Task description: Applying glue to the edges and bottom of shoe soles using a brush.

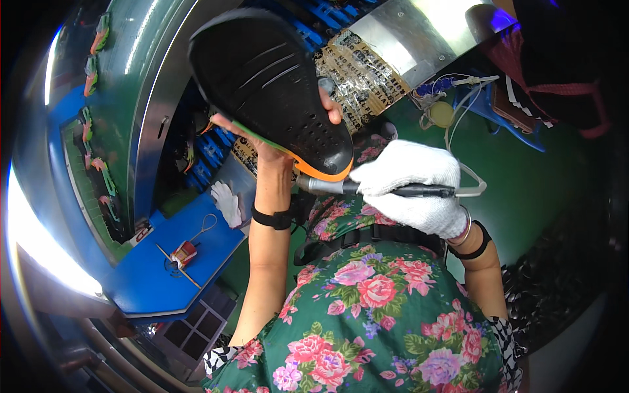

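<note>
A black shoe sole (pixel 275 85) with an orange and green edge is raised in front of me, tilted, its narrower end toward me. Bare, my left hand (pixel 270 152) is closed around it from beneath, with fingertips showing at the sole's right side. My right hand (pixel 413 187), in a white knitted glove, is wrapped round a pen-shaped hand tool (pixel 331 187) with a grey and black body. A pale tube or cord leaves the tool's right end. The tool lies just below the sole's orange edge; whether they touch I cannot tell.
A white glove (pixel 227 203) and a small red item (pixel 185 253) with a wire loop lie on a blue table (pixel 154 281) at the left. Several colourful soles stand along a machine's far left. Taped cardboard (pixel 360 72) covers a metal ledge ahead; dark scraps pile up at right.
</note>
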The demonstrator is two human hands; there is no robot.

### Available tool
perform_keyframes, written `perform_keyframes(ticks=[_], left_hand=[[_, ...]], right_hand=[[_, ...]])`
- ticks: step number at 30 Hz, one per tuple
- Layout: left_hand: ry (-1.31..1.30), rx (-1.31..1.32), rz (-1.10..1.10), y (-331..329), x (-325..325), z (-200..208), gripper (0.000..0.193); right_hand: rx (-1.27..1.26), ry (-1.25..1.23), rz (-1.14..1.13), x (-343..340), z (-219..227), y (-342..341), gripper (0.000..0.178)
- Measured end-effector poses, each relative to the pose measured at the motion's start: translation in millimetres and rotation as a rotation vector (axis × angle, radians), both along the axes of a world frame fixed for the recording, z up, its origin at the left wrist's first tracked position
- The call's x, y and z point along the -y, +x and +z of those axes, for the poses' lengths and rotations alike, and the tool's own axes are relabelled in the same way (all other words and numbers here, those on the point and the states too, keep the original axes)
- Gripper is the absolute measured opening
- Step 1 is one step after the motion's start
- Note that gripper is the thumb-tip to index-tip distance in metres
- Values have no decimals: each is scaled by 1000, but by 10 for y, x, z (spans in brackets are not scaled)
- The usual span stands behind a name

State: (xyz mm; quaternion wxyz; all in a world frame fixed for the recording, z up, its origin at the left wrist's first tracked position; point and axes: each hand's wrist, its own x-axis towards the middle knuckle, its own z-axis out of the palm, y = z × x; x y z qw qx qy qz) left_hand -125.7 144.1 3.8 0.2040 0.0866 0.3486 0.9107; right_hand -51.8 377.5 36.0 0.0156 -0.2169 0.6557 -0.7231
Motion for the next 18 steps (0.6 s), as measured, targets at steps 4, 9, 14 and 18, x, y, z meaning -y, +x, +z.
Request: perform_keyframes(ticks=[4, 9, 14, 18], left_hand=[[19, 60, -119, -27, 47, -24, 135], [-141, 222, -177, 33, 118, -40, 137], [62, 213, -274, -9, 143, -150, 139], [55, 253, -326, -11, 157, -179, 132]], right_hand=[[-262, 231, -99, 12, -21, -7, 24], [-75, -64, 174, -16, 16, -34, 25], [-397, 271, 76, 16, -6, -32, 30], [-381, 152, 218, 46, -22, -35, 31]])
